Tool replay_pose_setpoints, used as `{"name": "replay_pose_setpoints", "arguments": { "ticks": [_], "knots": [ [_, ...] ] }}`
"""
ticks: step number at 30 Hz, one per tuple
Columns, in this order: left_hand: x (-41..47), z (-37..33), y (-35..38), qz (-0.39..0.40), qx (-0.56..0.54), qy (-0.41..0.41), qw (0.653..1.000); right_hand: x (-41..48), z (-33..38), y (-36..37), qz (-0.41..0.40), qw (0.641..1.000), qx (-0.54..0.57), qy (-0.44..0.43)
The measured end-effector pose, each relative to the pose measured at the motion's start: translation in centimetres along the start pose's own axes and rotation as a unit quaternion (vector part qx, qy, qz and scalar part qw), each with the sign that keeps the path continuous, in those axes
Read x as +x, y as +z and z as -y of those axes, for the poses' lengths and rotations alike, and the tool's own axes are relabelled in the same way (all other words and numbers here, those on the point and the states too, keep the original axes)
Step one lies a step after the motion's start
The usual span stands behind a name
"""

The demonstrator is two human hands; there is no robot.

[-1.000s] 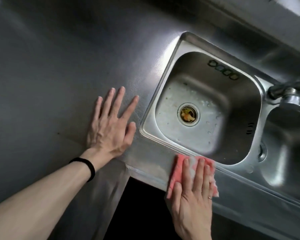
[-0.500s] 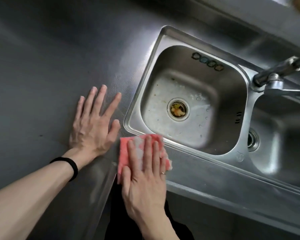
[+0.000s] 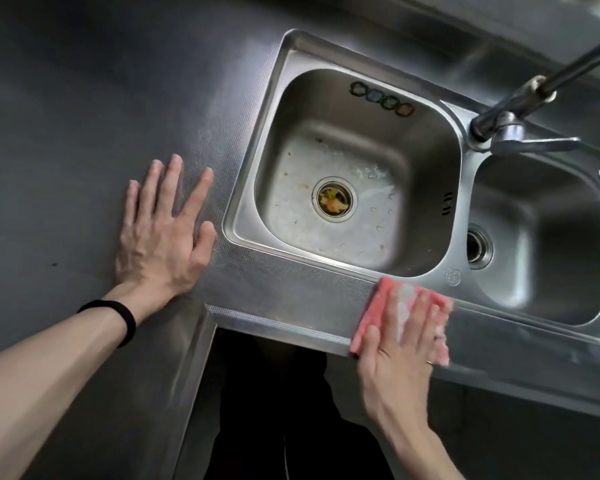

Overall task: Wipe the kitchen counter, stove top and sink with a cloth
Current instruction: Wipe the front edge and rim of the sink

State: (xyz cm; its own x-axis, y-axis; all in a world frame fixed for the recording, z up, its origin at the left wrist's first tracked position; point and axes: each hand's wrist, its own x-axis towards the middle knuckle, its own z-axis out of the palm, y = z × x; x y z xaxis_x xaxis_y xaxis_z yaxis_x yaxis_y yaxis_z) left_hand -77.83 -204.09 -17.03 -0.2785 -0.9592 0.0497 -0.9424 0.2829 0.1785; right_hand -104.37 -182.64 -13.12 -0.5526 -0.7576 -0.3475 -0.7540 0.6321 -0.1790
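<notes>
A pink cloth lies flat on the steel strip in front of the double sink. My right hand presses down on the cloth with fingers spread, just below the ridge between the two basins. My left hand rests palm down with fingers apart on the grey counter, left of the sink; a black band circles its wrist. The left basin holds water drops and food scraps in its drain.
A tap stands behind the divider, its spout reaching up to the right. The right basin has its own drain. The counter's front edge makes an inner corner with dark floor space below it.
My right hand has slid the cloth to the right along the sink's front strip, after first sweeping left toward the counter corner. My left hand has stayed flat on the counter.
</notes>
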Motion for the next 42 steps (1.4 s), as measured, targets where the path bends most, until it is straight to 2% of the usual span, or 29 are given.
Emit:
{"name": "replay_pose_setpoints", "arguments": {
  "ticks": [4,7,9,13,20,23,28,31,36,42],
  "knots": [
    [-0.1,-0.1,-0.3,0.002,-0.005,0.002,1.0,-2.6,7.9,3.1,0.007,0.993,0.015,-0.119],
    [-0.1,-0.2,-0.5,0.005,-0.009,0.002,1.0,-3.8,11.9,4.6,0.013,0.987,0.029,-0.155],
    [-0.1,-0.3,-0.6,0.003,-0.011,0.0,1.0,-3.8,12.2,4.7,0.017,0.986,0.031,-0.164],
    [-0.1,-0.2,-0.7,0.007,-0.012,-0.003,1.0,-3.1,9.3,3.9,0.032,0.978,0.036,-0.204],
    [0.0,-2.4,-1.7,0.022,-0.047,-0.033,0.998,-1.6,0.0,1.4,0.018,0.991,-0.001,-0.132],
    [-0.7,-8.1,-2.7,0.036,-0.072,-0.008,0.997,-1.1,-4.8,-0.1,0.019,0.994,-0.004,-0.103],
    [-3.7,-21.0,-2.6,0.125,-0.13,0.098,0.979,-0.6,-9.0,-1.3,0.01,0.996,-0.01,-0.089],
    [-5.0,-27.2,-1.1,0.154,-0.149,0.11,0.971,-0.3,-10.3,-1.4,0.007,0.996,0.0,-0.092],
    [-6.7,-32.6,1.4,0.198,-0.112,0.084,0.97,0.4,-14.1,-2.0,0.002,0.997,0.006,-0.071],
    [-7.3,-36.6,2.5,0.182,-0.078,0.112,0.974,1.2,-19.6,-3.7,0.002,0.998,0.001,-0.068]
  ]
}}
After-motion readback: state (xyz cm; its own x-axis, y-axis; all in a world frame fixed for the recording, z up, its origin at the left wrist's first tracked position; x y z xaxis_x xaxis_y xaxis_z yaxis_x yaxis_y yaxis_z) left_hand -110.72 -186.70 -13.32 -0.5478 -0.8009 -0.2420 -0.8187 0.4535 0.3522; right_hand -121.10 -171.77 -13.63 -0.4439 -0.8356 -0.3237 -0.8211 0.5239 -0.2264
